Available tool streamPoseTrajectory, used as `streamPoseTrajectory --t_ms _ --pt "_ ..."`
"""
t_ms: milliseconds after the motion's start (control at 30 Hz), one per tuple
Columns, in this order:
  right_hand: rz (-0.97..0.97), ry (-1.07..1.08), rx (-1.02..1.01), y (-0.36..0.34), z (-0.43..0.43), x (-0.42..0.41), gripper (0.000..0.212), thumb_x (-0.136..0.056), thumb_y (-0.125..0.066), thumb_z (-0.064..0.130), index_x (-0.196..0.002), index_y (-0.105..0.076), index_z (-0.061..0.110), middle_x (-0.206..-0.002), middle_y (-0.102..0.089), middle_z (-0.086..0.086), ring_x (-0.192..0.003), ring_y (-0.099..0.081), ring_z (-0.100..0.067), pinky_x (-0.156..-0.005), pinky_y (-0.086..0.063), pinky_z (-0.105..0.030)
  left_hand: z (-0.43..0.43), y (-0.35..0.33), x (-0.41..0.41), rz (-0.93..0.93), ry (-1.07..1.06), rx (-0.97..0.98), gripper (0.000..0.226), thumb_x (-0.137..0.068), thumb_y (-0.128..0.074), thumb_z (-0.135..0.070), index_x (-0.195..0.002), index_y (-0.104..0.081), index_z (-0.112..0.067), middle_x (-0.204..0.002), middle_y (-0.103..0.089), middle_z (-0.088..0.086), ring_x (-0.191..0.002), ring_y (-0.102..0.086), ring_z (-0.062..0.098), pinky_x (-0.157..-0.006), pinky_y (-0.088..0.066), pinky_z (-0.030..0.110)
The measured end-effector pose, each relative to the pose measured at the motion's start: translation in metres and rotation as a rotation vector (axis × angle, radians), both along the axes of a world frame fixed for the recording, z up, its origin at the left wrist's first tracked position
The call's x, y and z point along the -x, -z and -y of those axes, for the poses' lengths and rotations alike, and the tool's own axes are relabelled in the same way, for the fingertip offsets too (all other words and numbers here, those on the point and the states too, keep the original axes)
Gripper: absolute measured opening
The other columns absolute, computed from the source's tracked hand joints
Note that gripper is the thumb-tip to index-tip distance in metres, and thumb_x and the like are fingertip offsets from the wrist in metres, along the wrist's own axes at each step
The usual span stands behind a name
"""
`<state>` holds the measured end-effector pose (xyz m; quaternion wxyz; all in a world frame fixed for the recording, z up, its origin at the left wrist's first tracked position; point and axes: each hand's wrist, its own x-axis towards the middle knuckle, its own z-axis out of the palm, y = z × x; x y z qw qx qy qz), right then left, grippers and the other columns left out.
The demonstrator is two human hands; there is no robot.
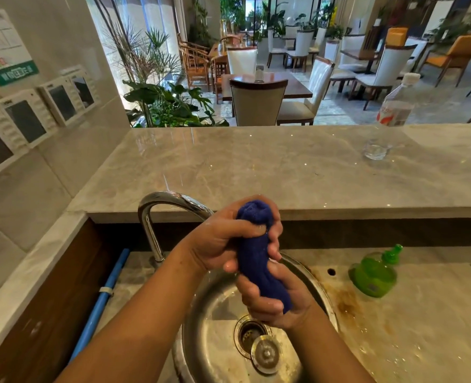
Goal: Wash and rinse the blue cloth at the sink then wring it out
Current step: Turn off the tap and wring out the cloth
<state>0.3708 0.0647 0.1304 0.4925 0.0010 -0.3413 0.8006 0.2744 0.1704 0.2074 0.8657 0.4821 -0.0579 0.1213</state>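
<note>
Tabletop [422, 313] of pale marble, wet and rust-stained beside the basin, carries a round steel sink [209, 313] toward its left end, below a raised marble ledge [256, 167]. A chrome faucet [151, 217] arches from the sink's back-left rim, and no running water shows.

Above the bowl, the left hand [217, 241] grips the upper part of the blue cloth [253, 261] and the right hand [275, 302] grips its lower end. On both hands the fingers [275, 230] are curled tight round the roll. The cloth is bunched into a thick upright sausage held clear of the basin, its top poking out above the left fist.

It looks soft, soaked and therefore heavier than when dry, probably a little slick. Two opposed fists near the two ends seem the right hold for twisting, with the bowl catching the runoff.

A green soap pump bottle [375, 272] stands on the tabletop right of the sink. The drain stopper [266, 353] lies tilted beside the open drain. A small glass [375, 150] sits near the ledge's right end.
</note>
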Motion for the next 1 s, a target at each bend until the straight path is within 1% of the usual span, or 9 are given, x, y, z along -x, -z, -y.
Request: streamPoseTrajectory --t_ms 100,233,500,567,633,667,800,900,1000 --pt "0.138 0.035 0.100 -0.010 0.005 -0.012 0.042 -0.101 -0.055 0.032 -0.129 -0.045 0.002 -0.085 -0.057 -0.001 -0.053 -0.039 -0.004 -0.045 -0.032 -0.016 0.000 0.011 0.004 -0.018 -0.093 0.140 0.024 -0.093 -0.065 -0.010 -0.114 -0.055 -0.003 -0.089 -0.057 0.011 -0.074 -0.062 0.020 -0.076 -0.054 0.037" --pt "0.428 0.142 0.132 -0.028 0.011 -0.020 0.030 -0.101 -0.057 0.033 -0.113 -0.052 0.007 -0.069 -0.049 0.000 -0.046 -0.040 -0.005 -0.041 -0.025 -0.021 0.003 0.017 0.001 -0.124 -0.230 0.195 0.029 -0.089 -0.074 -0.030 -0.103 -0.062 -0.008 -0.073 -0.054 0.002 -0.055 -0.053 0.012 -0.058 -0.050 0.029" --pt "1.273 0.504 -0.048 -0.053 0.009 -0.012 0.032 -0.102 -0.048 0.035 -0.073 -0.055 0.024 -0.061 -0.051 0.007 -0.047 -0.043 -0.006 -0.045 -0.037 -0.018 0.005 0.006 -0.003 -0.322 -0.422 0.145 0.022 -0.095 -0.065 -0.031 -0.081 -0.065 -0.014 -0.056 -0.052 -0.005 -0.036 -0.043 0.005 -0.038 -0.038 0.020" --pt "1.532 0.639 -0.253 -0.050 0.008 -0.010 0.024 -0.099 -0.048 0.034 -0.083 -0.059 0.020 -0.064 -0.050 0.009 -0.049 -0.041 -0.002 -0.049 -0.036 -0.017 0.006 0.003 -0.004 -0.360 -0.444 0.135 0.028 -0.097 -0.061 -0.029 -0.072 -0.065 -0.018 -0.052 -0.051 -0.006 -0.034 -0.041 0.005 -0.035 -0.036 0.019" --pt "1.861 0.743 -0.685 -0.049 0.008 -0.013 0.004 -0.095 -0.055 0.018 -0.098 -0.057 0.015 -0.070 -0.048 0.008 -0.050 -0.035 0.000 -0.048 -0.032 -0.012 0.008 0.002 -0.007 -0.394 -0.487 0.132 0.033 -0.099 -0.059 -0.027 -0.067 -0.064 -0.019 -0.049 -0.048 -0.006 -0.033 -0.040 0.005 -0.032 -0.034 0.019" --pt "1.970 0.747 -0.878 -0.049 0.007 -0.014 0.013 -0.092 -0.058 0.010 -0.103 -0.054 0.015 -0.072 -0.050 0.005 -0.050 -0.036 0.000 -0.044 -0.032 -0.012 0.008 0.001 -0.008 -0.405 -0.509 0.128 0.035 -0.099 -0.057 -0.025 -0.065 -0.063 -0.019 -0.048 -0.046 -0.006 -0.032 -0.038 0.006 -0.032 -0.034 0.019" --pt "2.067 0.656 -0.902 -0.042 0.001 -0.018 0.020 -0.101 -0.044 0.025 -0.115 -0.056 0.018 -0.077 -0.051 0.005 -0.055 -0.051 -0.009 -0.050 -0.048 -0.023 0.012 0.003 -0.013 -0.440 -0.569 0.092 0.035 -0.098 -0.054 -0.021 -0.062 -0.053 -0.019 -0.046 -0.040 -0.005 -0.032 -0.034 0.008 -0.032 -0.030 0.020" --pt "1.968 0.780 -0.502 -0.032 0.000 -0.018 0.050 -0.095 -0.032 0.051 -0.115 -0.059 0.014 -0.070 -0.044 0.016 -0.060 -0.046 -0.003 -0.058 -0.037 -0.020 0.014 0.008 -0.013 -0.479 -0.616 0.072 0.034 -0.095 -0.052 -0.019 -0.061 -0.049 -0.019 -0.046 -0.038 -0.004 -0.032 -0.032 0.009 -0.032 -0.029 0.019" --pt "1.989 0.699 -0.506 -0.033 0.003 -0.014 0.040 -0.101 -0.034 0.048 -0.104 -0.060 0.017 -0.073 -0.053 0.008 -0.065 -0.054 -0.015 -0.061 -0.047 -0.031 0.015 0.013 -0.013 -0.510 -0.640 0.068 0.031 -0.094 -0.050 -0.018 -0.063 -0.047 -0.018 -0.045 -0.037 -0.004 -0.032 -0.031 0.009 -0.033 -0.028 0.019"
